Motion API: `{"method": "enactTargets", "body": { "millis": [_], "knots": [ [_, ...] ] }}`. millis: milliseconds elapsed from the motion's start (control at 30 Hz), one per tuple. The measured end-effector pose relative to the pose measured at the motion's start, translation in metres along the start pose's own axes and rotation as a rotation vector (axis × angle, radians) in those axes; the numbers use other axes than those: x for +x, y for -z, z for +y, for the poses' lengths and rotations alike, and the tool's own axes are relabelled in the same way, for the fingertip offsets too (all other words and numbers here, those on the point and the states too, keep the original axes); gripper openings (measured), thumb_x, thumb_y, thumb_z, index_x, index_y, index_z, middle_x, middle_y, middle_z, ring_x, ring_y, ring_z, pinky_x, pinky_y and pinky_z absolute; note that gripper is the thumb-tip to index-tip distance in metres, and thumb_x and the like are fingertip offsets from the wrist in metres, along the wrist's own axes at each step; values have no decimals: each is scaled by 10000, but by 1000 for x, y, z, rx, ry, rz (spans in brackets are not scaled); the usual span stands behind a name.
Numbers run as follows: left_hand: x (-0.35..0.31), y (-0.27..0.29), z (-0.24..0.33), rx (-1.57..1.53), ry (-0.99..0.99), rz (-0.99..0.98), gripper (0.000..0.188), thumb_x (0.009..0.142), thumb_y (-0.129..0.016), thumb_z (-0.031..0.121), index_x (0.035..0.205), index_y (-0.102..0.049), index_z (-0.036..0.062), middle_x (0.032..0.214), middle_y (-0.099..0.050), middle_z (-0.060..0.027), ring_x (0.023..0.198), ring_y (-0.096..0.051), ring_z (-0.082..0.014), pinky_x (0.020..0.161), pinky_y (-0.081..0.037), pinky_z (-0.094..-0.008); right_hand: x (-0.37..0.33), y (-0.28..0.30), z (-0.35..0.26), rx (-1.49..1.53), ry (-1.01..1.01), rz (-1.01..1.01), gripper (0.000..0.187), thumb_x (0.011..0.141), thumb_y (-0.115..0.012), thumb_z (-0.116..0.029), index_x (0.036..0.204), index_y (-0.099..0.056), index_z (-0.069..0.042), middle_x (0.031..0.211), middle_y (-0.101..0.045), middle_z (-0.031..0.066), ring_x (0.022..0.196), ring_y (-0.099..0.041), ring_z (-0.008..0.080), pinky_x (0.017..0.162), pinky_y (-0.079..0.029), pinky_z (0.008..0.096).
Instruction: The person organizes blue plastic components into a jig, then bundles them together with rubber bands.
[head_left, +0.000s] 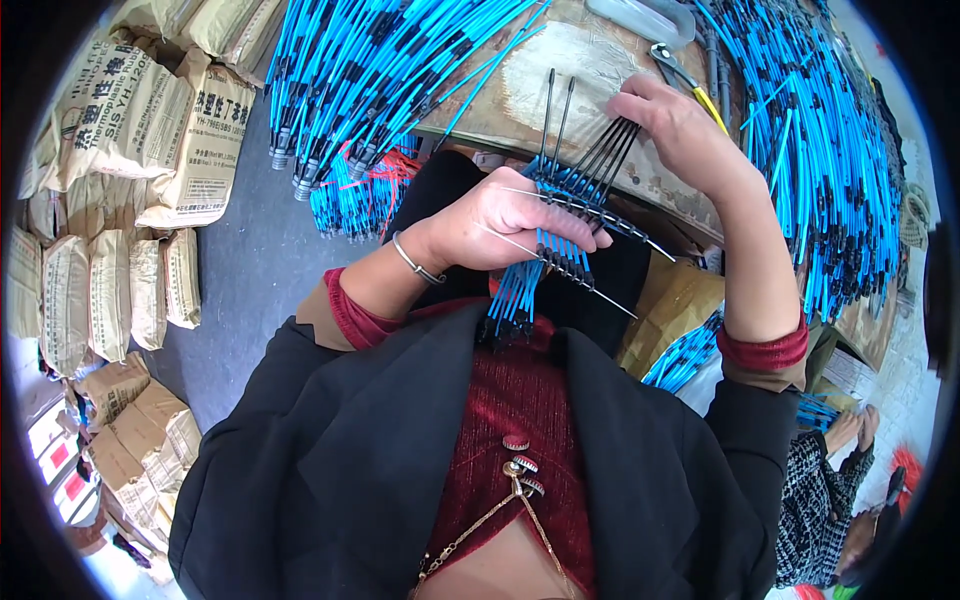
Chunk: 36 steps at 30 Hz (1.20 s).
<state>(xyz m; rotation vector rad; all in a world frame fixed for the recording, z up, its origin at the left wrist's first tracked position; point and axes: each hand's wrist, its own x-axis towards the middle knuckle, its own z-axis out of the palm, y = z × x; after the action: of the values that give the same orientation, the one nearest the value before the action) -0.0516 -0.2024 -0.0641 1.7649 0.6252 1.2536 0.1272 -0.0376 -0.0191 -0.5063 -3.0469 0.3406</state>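
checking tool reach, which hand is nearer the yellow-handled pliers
Right. The right hand shows just beside the pliers, on their wearer-facing side; the left hand is farther off, lower and left in the picture.

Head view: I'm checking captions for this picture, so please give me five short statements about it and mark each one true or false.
1. The left hand is closed around a bunch of blue sticks. True.
2. The right hand holds the pliers. False: the pliers lie on the worktable, and that hand pinches thin black rods.
3. Brown paper sacks are stacked at the left of the picture. True.
4. The bracelet is on the right wrist. False: it is on the left wrist.
5. A clear plastic tray is near the top edge of the picture. True.
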Motion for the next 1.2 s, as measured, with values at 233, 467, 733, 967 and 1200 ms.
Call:
{"method": "enactTargets", "body": {
  "millis": [233,467,733,967,1200],
  "knots": [
    [0,1,0,-31,57,12,166,739,-683,78,903,-679,51,926,-671,-122,895,-641,-242,822,-489,-329,4,-2,0,-42,3,-1,298,728,-458,84,978,-551,-51,941,-543,138,925,-553,331,789,-454,370],
    [3,1,-1,-35,49,14,165,738,-682,85,898,-682,45,926,-671,-123,914,-633,-241,833,-481,-327,7,-4,1,-65,26,21,296,731,-456,80,977,-551,-55,928,-535,137,904,-555,330,782,-455,373],
    [6,4,-3,-6,-8,-12,260,724,-544,-22,951,-656,36,973,-664,-115,901,-645,-248,814,-503,-317,13,-9,-14,-348,59,40,304,770,-473,-9,1047,-535,-118,1020,-510,109,951,-543,306,776,-465,366],
    [3,2,-1,-23,31,14,166,736,-681,74,900,-681,46,950,-667,-127,907,-637,-247,826,-487,-330,9,-14,-11,-313,37,91,313,776,-479,-48,1070,-516,-149,1018,-499,99,932,-533,287,776,-467,352],
    [3,2,0,-24,35,18,158,743,-677,69,899,-680,45,949,-666,-131,905,-637,-251,825,-489,-335,16,-13,-7,-283,96,100,221,774,-477,-55,985,-512,-110,985,-508,98,924,-533,284,788,-458,352]
  ]
}}
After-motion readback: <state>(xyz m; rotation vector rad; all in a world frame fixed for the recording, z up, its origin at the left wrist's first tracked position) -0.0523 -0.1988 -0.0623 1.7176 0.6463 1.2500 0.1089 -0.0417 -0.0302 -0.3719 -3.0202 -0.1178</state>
